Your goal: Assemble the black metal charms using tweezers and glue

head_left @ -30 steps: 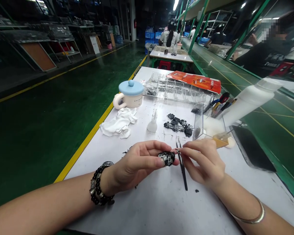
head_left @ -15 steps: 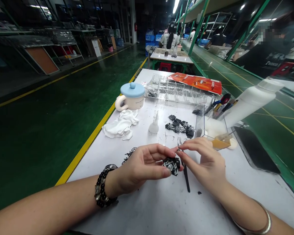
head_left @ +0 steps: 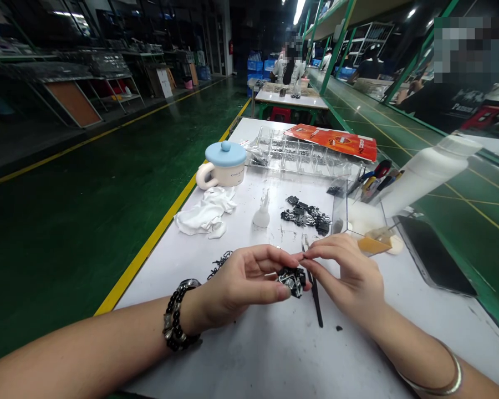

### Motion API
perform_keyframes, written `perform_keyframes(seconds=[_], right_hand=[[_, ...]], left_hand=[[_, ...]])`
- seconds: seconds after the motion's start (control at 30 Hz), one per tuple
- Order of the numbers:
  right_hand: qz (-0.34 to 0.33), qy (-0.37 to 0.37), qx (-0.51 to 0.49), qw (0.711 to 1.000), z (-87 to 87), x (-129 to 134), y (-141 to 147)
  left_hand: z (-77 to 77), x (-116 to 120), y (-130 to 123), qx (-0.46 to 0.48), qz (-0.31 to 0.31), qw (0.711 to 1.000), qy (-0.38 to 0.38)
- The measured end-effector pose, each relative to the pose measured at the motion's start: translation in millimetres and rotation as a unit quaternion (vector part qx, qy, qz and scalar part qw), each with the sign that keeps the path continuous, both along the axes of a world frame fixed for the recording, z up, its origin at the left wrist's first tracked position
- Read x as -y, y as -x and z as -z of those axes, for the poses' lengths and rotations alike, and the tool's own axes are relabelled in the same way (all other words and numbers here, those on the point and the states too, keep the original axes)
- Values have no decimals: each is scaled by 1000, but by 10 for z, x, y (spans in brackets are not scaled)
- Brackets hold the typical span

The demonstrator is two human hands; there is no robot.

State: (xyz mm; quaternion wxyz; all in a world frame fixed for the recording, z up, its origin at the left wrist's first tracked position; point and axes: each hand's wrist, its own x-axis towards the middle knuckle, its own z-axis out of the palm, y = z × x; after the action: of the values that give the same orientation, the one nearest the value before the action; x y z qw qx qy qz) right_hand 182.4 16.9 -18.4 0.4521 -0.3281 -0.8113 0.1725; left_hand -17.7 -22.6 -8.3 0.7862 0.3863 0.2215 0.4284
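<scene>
My left hand is wrapped round a cluster of small black and metal parts, which shows between its thumb and fingers. At the fingertips of that hand, my right hand pinches with thumb and forefinger; whatever lies in the pinch is too small to name. Dark tweezers lie on the white table beneath the hands. A pile of similar black parts sits beyond them, and dark curved pieces are partly hidden behind my left hand.
A blue-lidded mug, white cloth and small white cone-shaped bottle stand or lie farther back. Behind is a clear compartment tray with an orange packet. At right are a white bottle and a phone.
The thumb and forefinger of my right hand have closed a little more at the left fingertips. My left hand has hardly moved.
</scene>
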Motion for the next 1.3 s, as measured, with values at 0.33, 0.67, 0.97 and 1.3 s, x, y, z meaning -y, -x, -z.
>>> perform_keyframes(seconds=[0.33,0.67,0.97,1.3], right_hand=[[7,97,-52,994,100,66,145],[-67,-85,89,990,26,-36,-39],[-106,-52,78,990,-8,-91,-86],[-89,176,-98,975,-78,0,-66]], left_hand=[[27,17,-10,-63,-11,997,-42],[-7,26,-19,-154,-27,986,-62],[-8,50,-19,-193,-35,978,-73],[-36,68,-51,-228,-137,947,-179]])
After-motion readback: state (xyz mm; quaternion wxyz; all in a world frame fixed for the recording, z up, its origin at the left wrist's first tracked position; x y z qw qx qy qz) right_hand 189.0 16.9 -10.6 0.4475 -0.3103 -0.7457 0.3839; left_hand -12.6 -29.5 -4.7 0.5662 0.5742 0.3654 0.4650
